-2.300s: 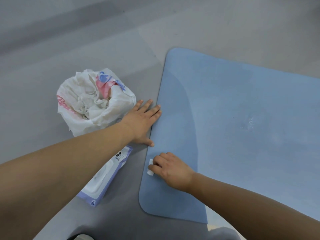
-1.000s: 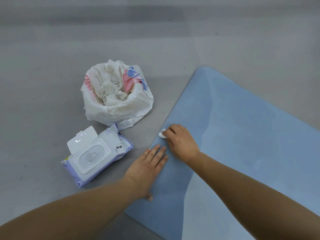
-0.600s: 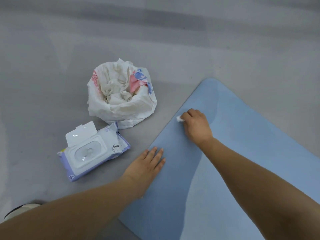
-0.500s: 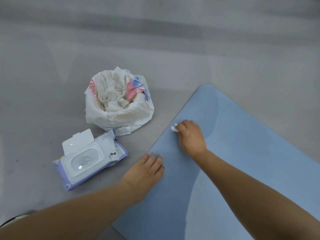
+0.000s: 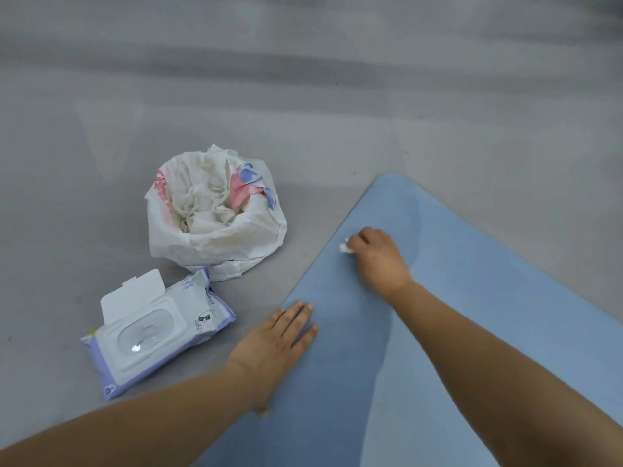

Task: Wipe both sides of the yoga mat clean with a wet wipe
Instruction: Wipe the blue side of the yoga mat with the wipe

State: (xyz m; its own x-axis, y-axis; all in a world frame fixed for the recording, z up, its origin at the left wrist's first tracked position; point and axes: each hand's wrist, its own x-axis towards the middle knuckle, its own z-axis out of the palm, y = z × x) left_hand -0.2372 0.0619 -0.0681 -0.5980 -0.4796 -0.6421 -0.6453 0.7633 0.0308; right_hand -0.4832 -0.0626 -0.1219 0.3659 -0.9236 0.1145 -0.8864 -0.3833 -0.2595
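Right hand: grip closed on a balled wipe, fingers curled over it; only a white scrap shows at the knuckles, right of frame centre. The wad is pressed down on the mat, close to its left edge and a little below its rounded far corner. A small ball probably concentrates pressure along the border, at the cost of covering little area per pass.

Left hand: open, fingers straight and together, palm flat on the mat at its left edge, lower centre of frame; thumb points toward the bottom of the frame. It holds nothing. Likely purpose: pin the mat to the floor so the rubbing does not drag or ruck it.

Mat: blue, lies flat on the grey floor, fills the lower right of frame. A darker band runs under both arms, lighter blue to its right; damp, shadow or nap, I cannot tell which.

Wipe pack: lower left, lid flipped up, just beside the left hand, so a fresh wipe is one reach away.

Bag: white, crumpled, mouth open, left of centre, holds used wipes; near the mat edge for quick discards.

Judgement: upper face in progress; underside not yet shown.
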